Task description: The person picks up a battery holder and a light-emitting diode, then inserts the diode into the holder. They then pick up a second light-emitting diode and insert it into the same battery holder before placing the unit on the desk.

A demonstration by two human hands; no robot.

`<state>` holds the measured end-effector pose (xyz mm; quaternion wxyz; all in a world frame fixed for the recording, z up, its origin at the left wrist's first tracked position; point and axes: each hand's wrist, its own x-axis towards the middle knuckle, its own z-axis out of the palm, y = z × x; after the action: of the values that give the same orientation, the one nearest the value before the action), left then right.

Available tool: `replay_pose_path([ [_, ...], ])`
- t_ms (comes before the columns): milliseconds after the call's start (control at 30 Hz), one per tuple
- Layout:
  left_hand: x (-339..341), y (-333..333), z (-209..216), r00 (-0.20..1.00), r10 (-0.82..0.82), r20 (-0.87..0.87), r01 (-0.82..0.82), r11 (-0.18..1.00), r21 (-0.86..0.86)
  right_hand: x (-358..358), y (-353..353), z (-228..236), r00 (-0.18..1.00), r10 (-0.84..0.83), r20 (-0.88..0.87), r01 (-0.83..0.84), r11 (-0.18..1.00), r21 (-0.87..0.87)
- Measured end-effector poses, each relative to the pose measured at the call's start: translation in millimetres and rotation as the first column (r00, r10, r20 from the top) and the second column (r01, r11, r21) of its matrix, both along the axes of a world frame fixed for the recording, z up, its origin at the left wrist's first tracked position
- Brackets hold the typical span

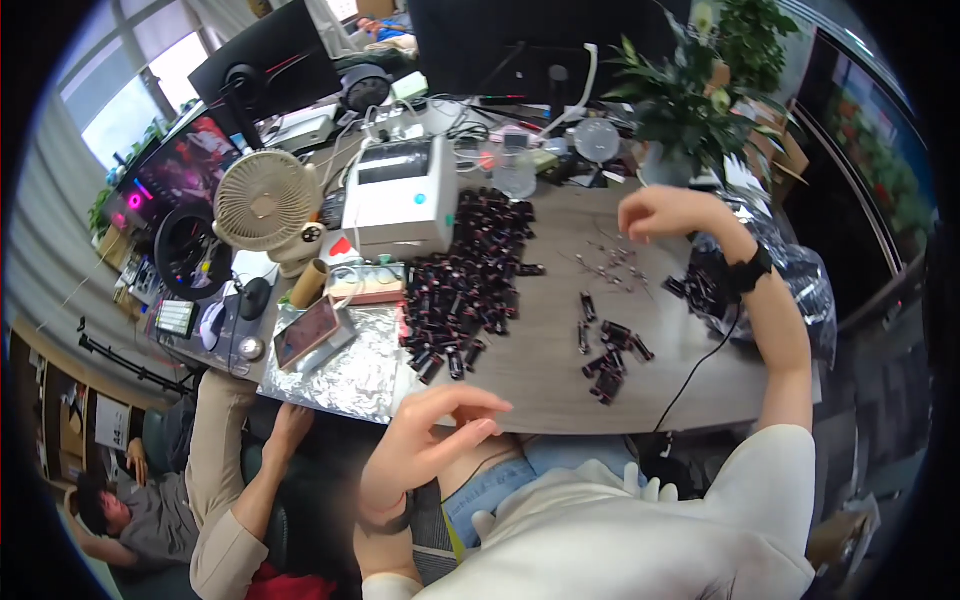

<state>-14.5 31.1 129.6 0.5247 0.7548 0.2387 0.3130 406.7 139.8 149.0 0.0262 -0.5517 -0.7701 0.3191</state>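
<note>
My left hand (425, 445) is raised at the table's front edge, thumb and forefinger apart, with nothing visible between them. Over the right part of the table is my right hand (668, 213), its fingers curled down; whatever they may hold is hidden. Below it lie thin, wiry scraps (612, 268). A loose group of small black cylindrical pieces (610, 362) with pinkish marks lies between my hands. The large pile of similar black pieces (465, 275) spreads to the left, and a smaller heap (700, 288) sits beside my right wrist.
A white label printer (400, 200) and a beige fan (265, 200) stand at the left. Near them, a phone (307, 332) rests above silvery wrap (350, 375). A clear plastic bag (800, 290), a black cable (700, 365) and a potted plant (680, 110) are at the right. Another person (150, 510) sits at left.
</note>
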Motion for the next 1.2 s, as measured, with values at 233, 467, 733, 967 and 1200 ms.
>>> replay_pose_path([
  [233, 112, 29, 26, 0.942, -0.094, 0.322, 0.153, 0.975, -0.163, 28, -47, -132, 0.988, -0.152, 0.001, 0.145, 0.942, 0.304],
  [467, 201, 116, -126, 0.892, 0.247, -0.378, 0.040, 0.791, 0.611, 13, -28, -176, 0.953, -0.302, -0.011, 0.251, 0.771, 0.585],
  [733, 222, 127, -162, 0.910, 0.068, -0.410, 0.120, 0.902, 0.416, 18, -75, -156, 0.591, -0.443, -0.674, 0.759, 0.589, 0.279],
  [967, 216, 141, -158, 0.898, -0.218, -0.382, 0.252, 0.967, 0.041, 14, -72, -172, 0.257, -0.335, -0.906, 0.695, 0.716, -0.067],
  [1200, 211, 127, -146, 0.881, -0.256, -0.397, 0.341, 0.926, 0.161, 17, -80, -183, 0.161, -0.408, -0.899, 0.695, 0.693, -0.190],
])
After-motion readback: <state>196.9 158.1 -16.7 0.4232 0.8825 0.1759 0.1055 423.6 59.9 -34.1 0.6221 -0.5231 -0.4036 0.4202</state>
